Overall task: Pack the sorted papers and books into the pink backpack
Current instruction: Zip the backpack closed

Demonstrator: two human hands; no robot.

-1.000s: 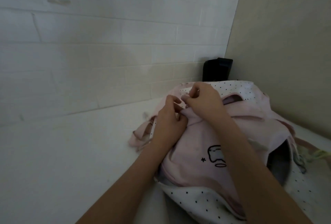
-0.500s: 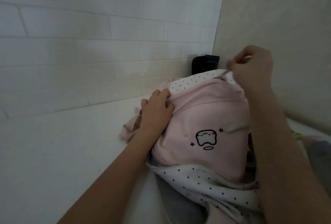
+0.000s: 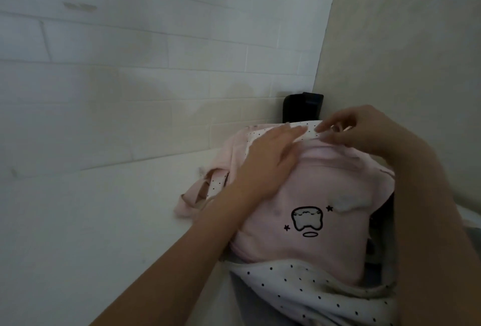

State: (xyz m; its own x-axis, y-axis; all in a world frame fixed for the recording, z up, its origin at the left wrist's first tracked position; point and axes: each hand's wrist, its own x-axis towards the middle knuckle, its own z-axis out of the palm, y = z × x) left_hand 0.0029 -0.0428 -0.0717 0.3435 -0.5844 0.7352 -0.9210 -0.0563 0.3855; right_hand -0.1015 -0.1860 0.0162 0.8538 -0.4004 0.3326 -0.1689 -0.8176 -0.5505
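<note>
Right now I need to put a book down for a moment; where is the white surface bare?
Bare: the white surface left of the pink backpack, up to the brick wall. Crowded: the right corner, with the backpack, its straps and a black object.

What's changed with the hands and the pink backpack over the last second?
The right hand, raised at the bag's far right corner half a second ago, has come back to the top middle, pinching the edge. The left hand let go of the top edge and now lies flat on the pink backpack. The backpack stays on the white surface, black object behind.
</note>
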